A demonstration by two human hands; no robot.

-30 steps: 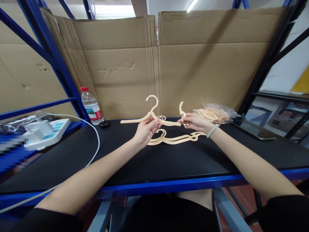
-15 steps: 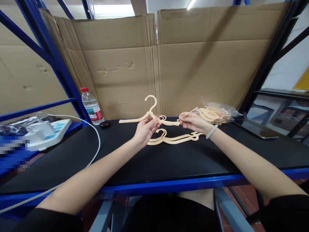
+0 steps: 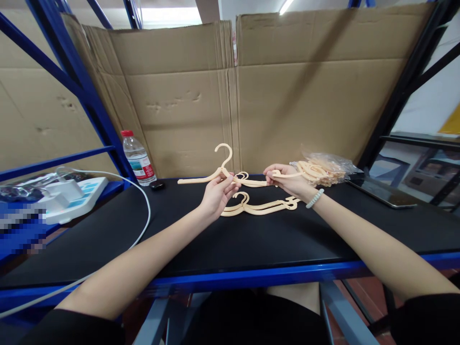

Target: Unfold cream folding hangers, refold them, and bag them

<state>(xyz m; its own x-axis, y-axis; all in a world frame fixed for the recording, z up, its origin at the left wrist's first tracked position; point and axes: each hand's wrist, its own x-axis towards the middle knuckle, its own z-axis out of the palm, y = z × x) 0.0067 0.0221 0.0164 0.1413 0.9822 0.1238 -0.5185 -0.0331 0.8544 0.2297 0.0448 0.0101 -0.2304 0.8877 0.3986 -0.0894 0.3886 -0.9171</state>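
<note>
My left hand (image 3: 216, 193) pinches a beige plastic hanger half (image 3: 208, 173) with its hook pointing up, held just above the black shelf top (image 3: 251, 239). My right hand (image 3: 289, 182) grips a second beige hanger piece (image 3: 287, 175) lying sideways, its inner end meeting the first piece near the middle. Below both hands a finished beige hanger (image 3: 260, 206) lies flat on the shelf. A clear bag of more beige hanger pieces (image 3: 323, 170) rests just right of my right hand.
A water bottle (image 3: 137, 158) and a small dark object (image 3: 157, 185) stand at the back left. A white cable (image 3: 143, 215) runs to a white device (image 3: 72, 194) on the left. A tablet (image 3: 384, 191) lies at right. Cardboard sheets (image 3: 230, 96) wall the back.
My right hand has turned its hanger piece from hook-up to lying sideways and brought it against the piece in my left hand. The left hand stayed nearly still.
</note>
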